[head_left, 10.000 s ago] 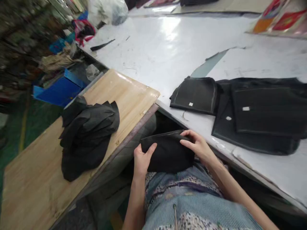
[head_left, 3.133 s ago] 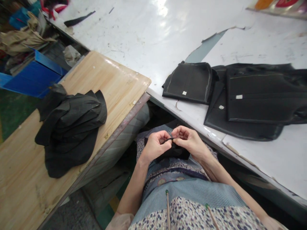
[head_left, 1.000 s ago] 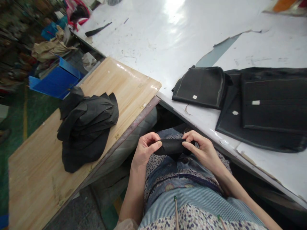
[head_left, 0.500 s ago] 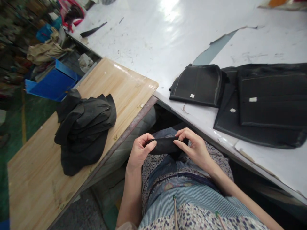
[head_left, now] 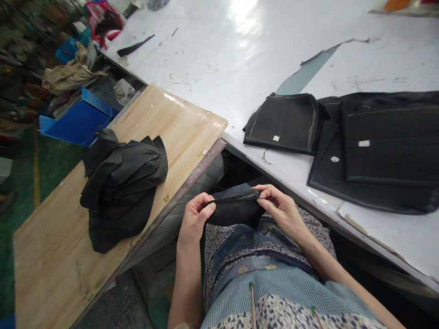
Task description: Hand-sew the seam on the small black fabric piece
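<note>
Above my lap I hold a piece of black fabric [head_left: 236, 214] stretched between both hands. My left hand [head_left: 196, 217] pinches its left end between thumb and fingers. The right end is pinched by my right hand [head_left: 281, 211], thumb towards me. Along the top the fabric's edge is folded and parted slightly, with a bluish-grey face showing behind it. Part of the piece hangs down against the patterned apron [head_left: 264, 274].
A crumpled heap of black fabric [head_left: 123, 187] lies on the wooden board [head_left: 61, 242] at left. Folded black pieces [head_left: 391, 141] with small white labels rest on the white table [head_left: 212, 59], whose edge runs close to my right arm. A blue box [head_left: 77, 119] stands beyond the board.
My hands have moved apart, the left one going left and slightly down. The fabric between them is now spread wider, and its folded top edge has parted. The heap and folded pieces stay put.
</note>
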Action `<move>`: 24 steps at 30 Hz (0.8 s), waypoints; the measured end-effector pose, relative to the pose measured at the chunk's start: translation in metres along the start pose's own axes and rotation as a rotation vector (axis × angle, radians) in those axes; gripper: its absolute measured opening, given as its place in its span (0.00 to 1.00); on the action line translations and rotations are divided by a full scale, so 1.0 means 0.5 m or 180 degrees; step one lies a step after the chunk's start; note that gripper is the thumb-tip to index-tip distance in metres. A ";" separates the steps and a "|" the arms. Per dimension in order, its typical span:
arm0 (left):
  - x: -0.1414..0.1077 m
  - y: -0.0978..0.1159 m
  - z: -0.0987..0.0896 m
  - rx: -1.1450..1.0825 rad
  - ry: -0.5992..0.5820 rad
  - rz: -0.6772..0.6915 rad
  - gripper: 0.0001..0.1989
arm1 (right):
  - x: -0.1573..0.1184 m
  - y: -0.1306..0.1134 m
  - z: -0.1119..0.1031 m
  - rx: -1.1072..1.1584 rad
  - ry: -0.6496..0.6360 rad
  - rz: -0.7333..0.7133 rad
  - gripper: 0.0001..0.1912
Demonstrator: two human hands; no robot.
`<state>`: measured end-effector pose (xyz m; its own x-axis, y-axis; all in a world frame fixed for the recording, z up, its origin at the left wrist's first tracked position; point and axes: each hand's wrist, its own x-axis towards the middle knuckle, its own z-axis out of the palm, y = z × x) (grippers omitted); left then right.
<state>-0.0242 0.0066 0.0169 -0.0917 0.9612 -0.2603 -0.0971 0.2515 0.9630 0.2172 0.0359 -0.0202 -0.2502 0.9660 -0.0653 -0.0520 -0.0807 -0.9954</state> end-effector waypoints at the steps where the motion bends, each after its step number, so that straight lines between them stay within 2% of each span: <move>1: 0.000 -0.001 0.001 0.0019 0.0009 0.0009 0.12 | 0.000 -0.001 0.000 0.0102 -0.0035 0.0104 0.09; 7: -0.003 -0.001 0.005 -0.0011 0.0002 0.0069 0.12 | -0.003 -0.007 0.001 0.0587 -0.0004 0.0480 0.14; 18: -0.006 -0.004 0.007 0.0320 0.0191 0.0271 0.10 | -0.002 0.000 0.006 0.0506 0.0324 0.0475 0.17; 24: -0.005 -0.007 0.005 0.0027 -0.0018 0.0353 0.11 | -0.001 0.005 0.011 0.0673 0.0500 0.0569 0.19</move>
<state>-0.0211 0.0034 0.0145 -0.0957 0.9838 -0.1518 -0.0782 0.1446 0.9864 0.2117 0.0338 -0.0224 -0.1218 0.9567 -0.2643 -0.2245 -0.2859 -0.9316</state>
